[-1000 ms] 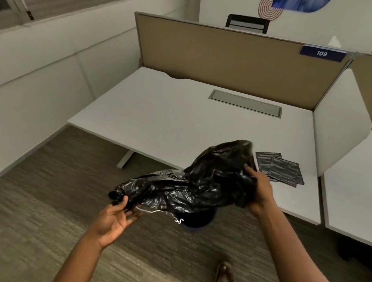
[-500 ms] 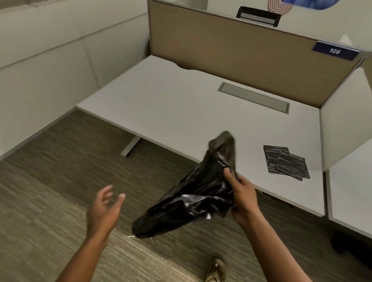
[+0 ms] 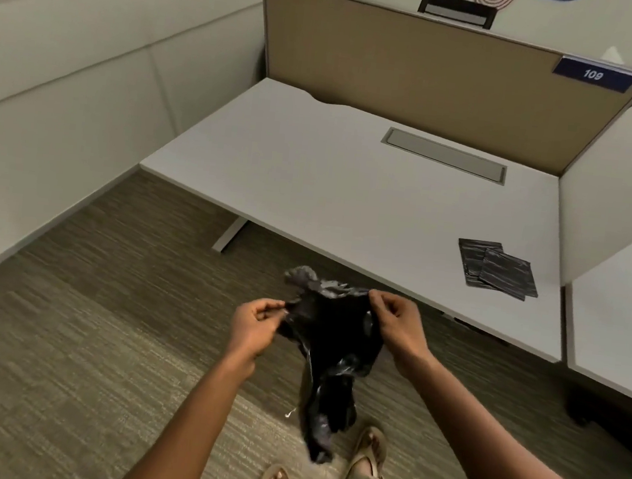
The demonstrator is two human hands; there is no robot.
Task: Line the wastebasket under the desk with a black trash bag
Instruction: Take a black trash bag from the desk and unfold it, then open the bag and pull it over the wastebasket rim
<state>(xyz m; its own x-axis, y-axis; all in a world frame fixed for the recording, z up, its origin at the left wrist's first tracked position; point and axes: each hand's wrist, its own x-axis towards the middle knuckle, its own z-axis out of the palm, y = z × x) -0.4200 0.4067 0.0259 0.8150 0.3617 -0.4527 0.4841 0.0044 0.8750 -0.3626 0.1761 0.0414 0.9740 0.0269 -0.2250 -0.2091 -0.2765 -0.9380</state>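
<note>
Folded bags (image 3: 496, 270) lie on the surface (image 3: 351, 188) at its right front; a bag (image 3: 334, 342) hangs between both hands before it.

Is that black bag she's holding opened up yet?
Not yet. The bag hangs crumpled; both hands pinch its top edge.

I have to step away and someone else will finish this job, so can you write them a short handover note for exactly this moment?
Left hand: pinching the left side of the black trash bag at its top edge.
Right hand: pinching the right side of that same edge.
The bag hangs crumpled between the hands, above the carpet in front of the desk, its tail near the feet. Spare folded bags lie on the desk's right front corner.
Done: one bag taken and partly shaken loose.
Left: find the mouth and open it, then fit it into the wastebasket, which is not visible in this view.
</note>
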